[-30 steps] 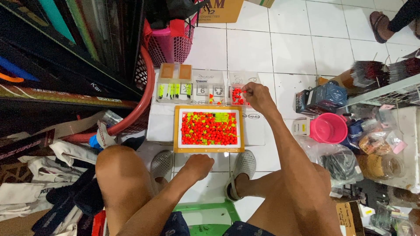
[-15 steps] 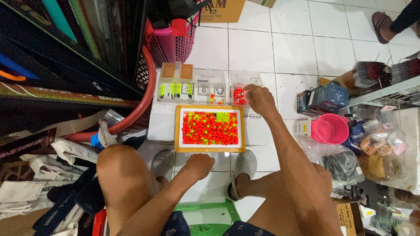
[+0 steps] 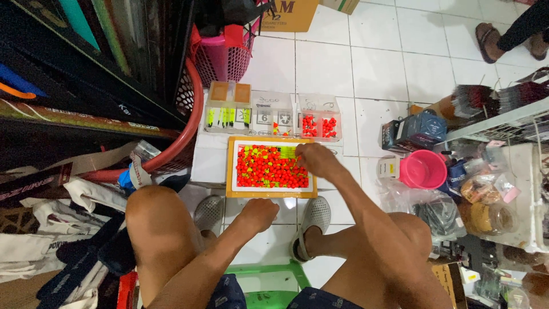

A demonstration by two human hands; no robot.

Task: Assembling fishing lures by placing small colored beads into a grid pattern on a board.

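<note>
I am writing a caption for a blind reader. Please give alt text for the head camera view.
Seen from above, a seated person's right hand reaches into a yellow-framed tray of small red and yellow-green beads on a white tiled floor. The left hand rests closed below the tray; clear compartment boxes lie beyond it, a pink bowl to the right.

A flat orange-framed tray (image 3: 271, 194) lies on the floor, filled with red-and-yellow beads (image 3: 269, 170).

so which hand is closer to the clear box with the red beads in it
Right. The right hand is at the upper right corner of the orange-framed tray, just below the clear compartment box. The left hand rests below the tray, farther away.
</note>
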